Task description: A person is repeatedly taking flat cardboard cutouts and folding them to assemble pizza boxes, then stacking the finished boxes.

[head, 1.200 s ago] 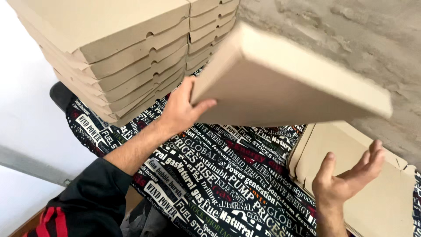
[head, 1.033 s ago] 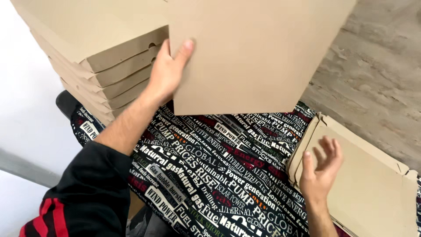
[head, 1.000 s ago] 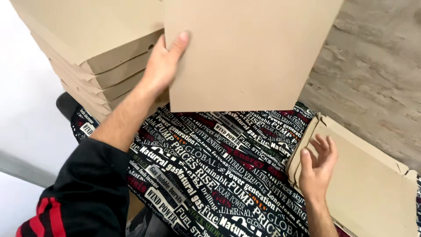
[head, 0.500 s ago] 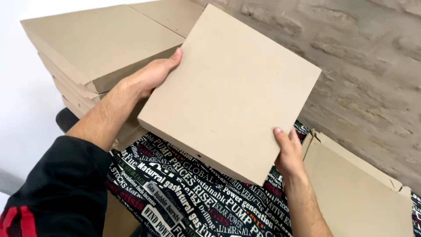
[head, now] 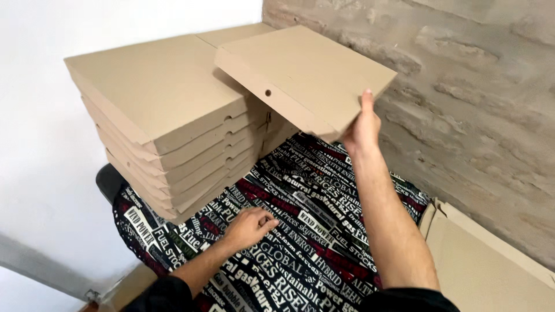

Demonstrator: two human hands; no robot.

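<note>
overhead, right hand point(head: 361, 128) grips a folded cardboard box point(head: 303, 75); left hand point(head: 250, 226) rests loosely curled on patterned cloth point(head: 312, 231).

Plain tan cardboard box point(head: 312, 72), no print, one small dark round hole in side edge. Stack of boxes point(head: 173, 138): same tan, unprinted. Flat cardboard sheet point(head: 485, 260) lower right: same tan. Tablecloth point(head: 312, 231): black, dense white lettering, bits of red and green. Wall point(head: 474, 86): mottled grey-beige. Sleeves point(head: 167, 294): black.
</note>
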